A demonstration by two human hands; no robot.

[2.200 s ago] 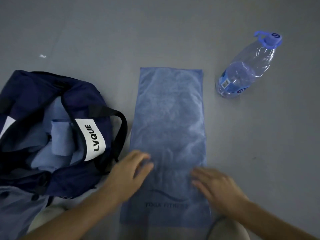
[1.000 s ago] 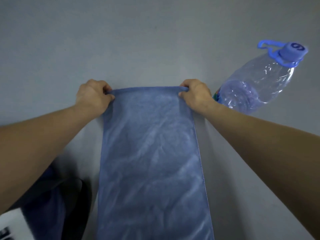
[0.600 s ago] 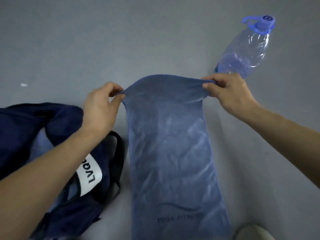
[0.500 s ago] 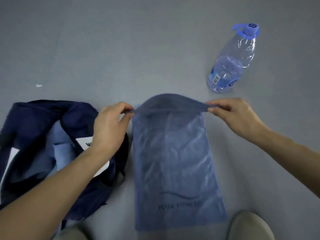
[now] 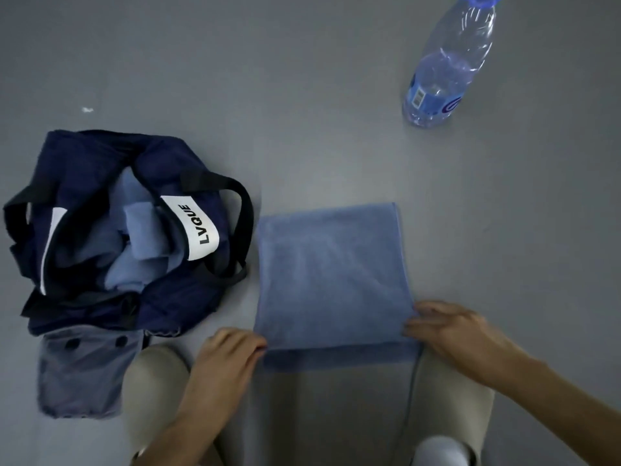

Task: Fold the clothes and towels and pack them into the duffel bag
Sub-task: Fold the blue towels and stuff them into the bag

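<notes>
A blue towel (image 5: 331, 274) lies on the grey floor in front of me, folded in half with its top layer's edge pulled back close to the near edge. My left hand (image 5: 228, 354) pinches the near left corner of the top layer with curled fingers. My right hand (image 5: 450, 329) holds the near right corner. The navy duffel bag (image 5: 174, 307), with a white LVQUE label, sits open to the left of the towel. Light blue folded cloth (image 5: 141, 243) shows inside it.
A grey-blue garment with dark buttons (image 5: 80, 375) lies below the bag at the lower left. A large clear water bottle (image 5: 443, 68) lies on the floor at the upper right. My knees in beige trousers (image 5: 154, 391) frame the towel's near edge.
Both hands gripped the towel's far corners, lifted them and drew them toward me. The far half now lies over the near half, covering the printed lettering.
</notes>
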